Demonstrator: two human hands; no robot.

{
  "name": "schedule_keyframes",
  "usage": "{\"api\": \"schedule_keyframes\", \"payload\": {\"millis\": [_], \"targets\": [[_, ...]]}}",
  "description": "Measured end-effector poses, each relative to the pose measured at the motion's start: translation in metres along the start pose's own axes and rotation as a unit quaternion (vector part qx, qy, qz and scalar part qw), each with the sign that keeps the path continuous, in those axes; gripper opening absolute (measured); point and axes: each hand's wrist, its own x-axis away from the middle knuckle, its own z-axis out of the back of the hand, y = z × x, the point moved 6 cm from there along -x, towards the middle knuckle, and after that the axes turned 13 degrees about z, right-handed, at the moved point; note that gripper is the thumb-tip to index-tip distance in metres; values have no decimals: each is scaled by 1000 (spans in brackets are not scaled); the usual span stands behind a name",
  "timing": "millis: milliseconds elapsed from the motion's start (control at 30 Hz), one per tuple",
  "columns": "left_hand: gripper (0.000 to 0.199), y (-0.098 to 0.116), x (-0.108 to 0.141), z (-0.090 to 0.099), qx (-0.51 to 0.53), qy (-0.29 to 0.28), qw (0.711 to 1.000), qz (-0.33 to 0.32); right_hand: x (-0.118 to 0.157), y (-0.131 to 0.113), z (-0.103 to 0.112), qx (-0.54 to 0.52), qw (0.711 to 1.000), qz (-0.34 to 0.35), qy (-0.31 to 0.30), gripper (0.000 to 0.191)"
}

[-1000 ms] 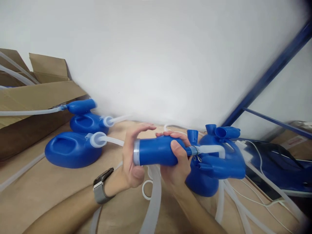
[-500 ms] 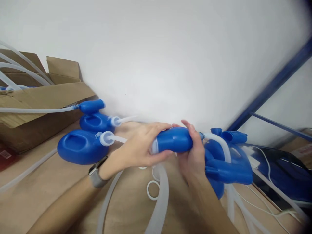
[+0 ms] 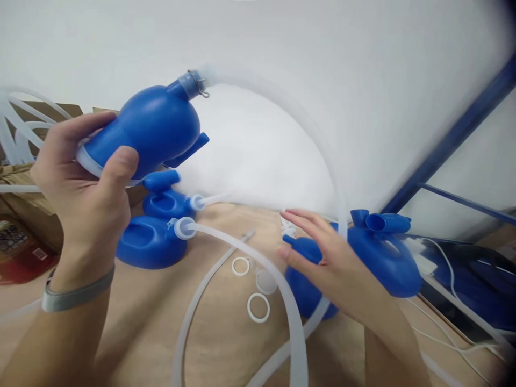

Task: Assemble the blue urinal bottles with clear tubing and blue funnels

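A blue bulb-shaped plastic receptacle (image 3: 157, 126) with a whitish rim is raised at upper left. My left hand (image 3: 86, 180) wraps around its wide end. A wire clip (image 3: 197, 83) circles its narrow neck, where a translucent hose (image 3: 306, 121) attaches and arcs down to the right. My right hand (image 3: 328, 263) is open, fingers apart, over a blue jug (image 3: 300, 293) that it partly hides; whether it touches the jug I cannot tell. Small white parts (image 3: 288, 228) show by its fingertips. On the brown surface nearby lie a white ring (image 3: 249, 307) and a translucent cap (image 3: 266, 282).
At left, a blue handled jug (image 3: 149, 258) with a hose in its mouth stands before another blue jug (image 3: 181, 212). A cardboard box (image 3: 16, 207) holds hoses. A red container (image 3: 24, 252) stands at far left. Another blue jug (image 3: 397, 277) and white cables (image 3: 447, 269) are at right.
My left hand has lifted the blue receptacle up and left, its neck now tilted upward. My right hand has let go of it and opened over the blue jug at right.
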Motion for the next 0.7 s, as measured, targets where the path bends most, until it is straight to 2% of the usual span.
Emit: {"api": "schedule_keyframes", "payload": {"millis": [100,167,233,333,400,433,500,567,600,700], "targets": [[48,-3,-6,-1,-3,-37,999,-40,-5,4,27,131,988,44,68,42],[50,-5,-7,-4,-17,-68,997,-38,-5,20,48,196,974,22,108,49],[53,-6,-4,-8,-9,-89,995,-35,-3,43,66,209,970,-29,118,62],[53,-3,2,-18,19,-143,989,-14,2,77,74,84,990,-105,42,83],[50,0,8,-28,41,-193,980,6,9,91,73,-42,986,-158,-24,93],[49,2,11,-32,56,-216,975,15,13,94,76,-83,980,-178,-37,97],[46,7,15,-40,86,-247,965,30,21,94,90,-96,975,-197,-29,100],[47,12,12,-42,106,-241,964,32,31,88,109,-59,980,-190,-17,100],[50,14,8,-38,119,-215,969,26,37,83,118,-48,982,-182,-16,100],[60,2,-18,-10,115,-78,990,22,50,71,139,-90,986,-141,21,104]]}}
